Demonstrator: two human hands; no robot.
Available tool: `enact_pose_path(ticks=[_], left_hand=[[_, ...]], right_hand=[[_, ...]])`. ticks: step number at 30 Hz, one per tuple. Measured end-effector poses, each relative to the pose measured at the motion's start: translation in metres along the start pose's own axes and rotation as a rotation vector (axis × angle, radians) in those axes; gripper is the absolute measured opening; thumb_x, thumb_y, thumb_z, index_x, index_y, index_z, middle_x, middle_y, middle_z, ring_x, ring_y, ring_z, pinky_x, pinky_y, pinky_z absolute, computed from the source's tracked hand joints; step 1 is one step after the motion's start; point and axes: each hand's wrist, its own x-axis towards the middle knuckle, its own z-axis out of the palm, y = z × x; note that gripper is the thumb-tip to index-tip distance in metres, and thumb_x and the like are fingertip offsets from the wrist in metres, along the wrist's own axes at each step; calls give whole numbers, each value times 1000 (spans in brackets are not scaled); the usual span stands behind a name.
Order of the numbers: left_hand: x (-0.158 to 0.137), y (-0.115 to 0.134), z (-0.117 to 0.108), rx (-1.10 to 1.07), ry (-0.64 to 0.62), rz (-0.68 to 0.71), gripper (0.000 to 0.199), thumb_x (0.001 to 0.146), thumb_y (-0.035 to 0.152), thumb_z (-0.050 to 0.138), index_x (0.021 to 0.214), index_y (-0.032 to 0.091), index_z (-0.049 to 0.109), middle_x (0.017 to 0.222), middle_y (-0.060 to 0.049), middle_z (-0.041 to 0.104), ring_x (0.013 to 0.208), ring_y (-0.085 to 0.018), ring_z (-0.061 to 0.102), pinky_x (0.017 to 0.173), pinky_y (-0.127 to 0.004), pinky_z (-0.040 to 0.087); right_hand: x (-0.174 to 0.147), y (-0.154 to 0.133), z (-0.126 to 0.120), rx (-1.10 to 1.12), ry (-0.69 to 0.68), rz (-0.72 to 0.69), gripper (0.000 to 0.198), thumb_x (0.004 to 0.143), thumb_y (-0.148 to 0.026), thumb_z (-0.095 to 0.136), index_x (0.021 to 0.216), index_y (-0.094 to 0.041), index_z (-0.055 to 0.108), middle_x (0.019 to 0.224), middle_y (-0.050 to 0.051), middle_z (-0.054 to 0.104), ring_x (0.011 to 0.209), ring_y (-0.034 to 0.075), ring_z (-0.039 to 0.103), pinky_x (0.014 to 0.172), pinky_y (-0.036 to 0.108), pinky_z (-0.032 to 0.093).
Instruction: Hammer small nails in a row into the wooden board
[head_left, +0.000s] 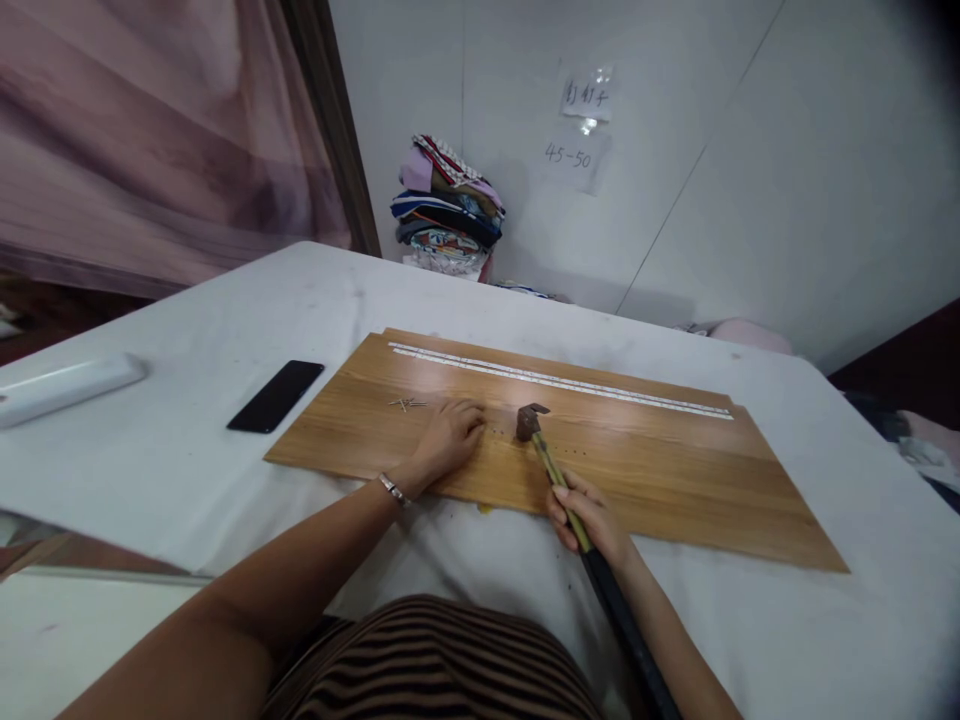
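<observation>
My right hand is wrapped round the handle of a claw hammer, partway up its yellowish shaft. The hammer's rusty head is over the middle of a wooden board; whether it touches the surface I cannot tell. Resting on the board to the left of the head is my left hand, its fingers lying loosely bent with no object visible in them. A small pile of loose nails lies just left of that hand. Small dark nail heads run in a row on both sides of the hammer head.
Two white measuring strips run along the board's far side. A black phone and a white elongated object lie on the white-covered table at left. Folded clothes are stacked by the wall beyond.
</observation>
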Motion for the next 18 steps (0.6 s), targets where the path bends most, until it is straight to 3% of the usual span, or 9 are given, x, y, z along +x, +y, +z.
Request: enact_pose_path(ticks=[8,18], left_hand=[[1,0,0,-13,-6,2,12,85,18,55,87,20,67,107,-4,69,108,-21,58,99,-42,41],[0,1,0,-19,-12,-5,13,85,19,54,88,20,67,107,-5,68,108,-21,58,100,-42,42]], right_hand=[[0,2,4,43,-33,-55,36,81,-49,64,94,-19,50,54,-10,47,28,3,35,29,16,23],[5,9,1,18,-46,-26,33,81,-48,63,89,-19,49,56,-9,49,29,3,37,30,16,23]])
